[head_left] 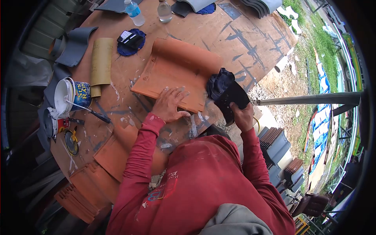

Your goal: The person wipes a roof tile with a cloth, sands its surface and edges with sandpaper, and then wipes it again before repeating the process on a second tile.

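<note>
An orange clay roof tile (176, 66) with a rounded raised side lies on the wooden table. My left hand (170, 105) rests on its near edge with the fingers spread and the thumb out. To the right, my right hand (243, 116) grips a black curved sheet (232, 98) by its lower edge, thumb on top. A crumpled dark blue cloth (220, 83) sits between the black sheet and the tile's right end, overlapping both in this view.
Left on the table (250, 51) are a paint bucket (82, 94) with a tool across it, a tan curled sheet (101, 64) and grey tiles (76, 45). Bottles (134, 13) stand at the back. More orange tiles (94, 184) lie near left; a post (309, 99) juts in from the right.
</note>
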Available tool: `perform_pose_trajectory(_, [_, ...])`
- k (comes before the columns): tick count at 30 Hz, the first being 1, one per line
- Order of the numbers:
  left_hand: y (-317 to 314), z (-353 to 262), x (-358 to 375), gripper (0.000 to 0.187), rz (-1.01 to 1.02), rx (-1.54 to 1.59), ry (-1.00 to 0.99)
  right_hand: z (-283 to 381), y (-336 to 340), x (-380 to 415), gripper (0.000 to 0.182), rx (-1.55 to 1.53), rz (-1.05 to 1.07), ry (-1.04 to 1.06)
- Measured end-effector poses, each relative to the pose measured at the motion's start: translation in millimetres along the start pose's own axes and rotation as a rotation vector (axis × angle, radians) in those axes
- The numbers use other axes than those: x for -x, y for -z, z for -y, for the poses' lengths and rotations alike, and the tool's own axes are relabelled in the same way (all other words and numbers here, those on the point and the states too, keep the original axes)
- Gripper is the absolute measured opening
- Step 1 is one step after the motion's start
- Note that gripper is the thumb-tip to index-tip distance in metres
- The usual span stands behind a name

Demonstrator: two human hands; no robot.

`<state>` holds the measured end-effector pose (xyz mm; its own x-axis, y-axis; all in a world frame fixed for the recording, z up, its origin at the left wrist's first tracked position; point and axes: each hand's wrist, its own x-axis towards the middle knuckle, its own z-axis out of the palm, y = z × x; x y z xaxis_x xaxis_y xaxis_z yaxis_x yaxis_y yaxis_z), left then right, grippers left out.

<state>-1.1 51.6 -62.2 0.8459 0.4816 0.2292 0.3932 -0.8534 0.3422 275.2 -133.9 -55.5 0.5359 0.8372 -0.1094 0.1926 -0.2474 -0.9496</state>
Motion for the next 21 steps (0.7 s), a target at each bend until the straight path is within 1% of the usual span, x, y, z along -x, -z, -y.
perform_pose_trajectory(1, [-4.8,18.4,6.9,0.045,0.006,-0.004,-0.008,-0.5,4.2,-6.6,0.032,0.369,-0.160,0.238])
perform_pose_trajectory(2, [-8.8,36.7,14.6,0.046,0.068,-0.173,0.017,2.3,2.1,-7.2,0.032,0.361,-0.167,0.234])
perform_pose_trajectory(3, [-16.4,48.9,20.1,0.048,0.126,-0.344,0.043,7.0,-1.9,-8.0,0.033,0.584,-0.221,0.308])
perform_pose_trajectory(4, [-32.0,54.7,28.4,0.048,0.131,-0.350,0.034,9.2,-6.3,-8.4,0.034,0.808,-0.275,0.376])
perform_pose_trajectory(5, [-49.5,58.8,39.9,0.047,0.039,-0.352,0.026,1.1,-12.9,-11.1,0.041,0.781,-0.211,0.458])
perform_pose_trajectory(6, [-53.2,55.1,45.2,0.047,-0.054,-0.349,0.016,-3.2,-21.6,-13.3,0.043,0.764,-0.154,0.592])
perform_pose_trajectory(8, [-52.9,44.7,51.8,0.045,-0.029,-0.342,0.020,-9.6,-43.5,-22.0,0.033,0.738,0.003,0.845])
perform_pose_trajectory(9, [-51.8,38.3,52.7,0.044,-0.016,-0.341,0.039,-19.1,-48.1,-23.2,0.033,0.743,-0.009,0.841])
perform_pose_trajectory(10, [-50.8,30.9,53.7,0.044,-0.021,-0.342,0.028,-29.3,-53.4,-25.8,0.032,0.747,0.175,0.775])
perform_pose_trajectory(11, [-50.1,22.9,56.2,0.044,0.028,-0.353,0.056,-35.5,-57.0,-30.4,0.032,0.744,0.357,0.706])
perform_pose_trajectory(12, [-50.5,14.7,60.4,0.044,0.079,-0.363,0.088,-38.9,-53.7,-40.4,0.032,0.743,0.349,0.710])
perform_pose_trajectory(14, [-55.9,-9.3,69.2,0.046,0.092,-0.370,0.120,-45.1,-39.2,-69.5,0.034,0.752,0.079,0.718])
perform_pose_trajectory(16, [-57.5,-37.6,74.4,0.049,0.158,-0.401,0.211,-17.1,-19.4,-89.8,0.041,0.877,-0.082,0.508])
perform_pose_trajectory(17, [-60.0,-50.9,77.6,0.054,0.189,-0.414,0.226,-7.1,-9.5,-94.3,0.041,0.888,-0.172,0.458])
perform_pose_trajectory(18, [-59.8,-62.4,75.9,0.054,0.190,-0.409,0.226,1.9,-2.1,-97.5,0.041,0.899,-0.262,0.414])
perform_pose_trajectory(19, [-59.0,-71.9,72.8,0.050,0.272,-0.387,0.277,9.3,-0.8,-94.2,0.043,0.870,-0.347,0.426])
perform_pose_trajectory(20, [-52.0,-81.5,69.7,0.047,0.358,-0.361,0.329,9.2,-3.2,-84.9,0.043,0.874,-0.339,0.429])
perform_pose_trajectory(21, [-20.6,-93.7,49.7,0.051,0.473,-0.154,0.396,8.6,-4.7,-72.5,0.043,0.928,-0.273,0.513])
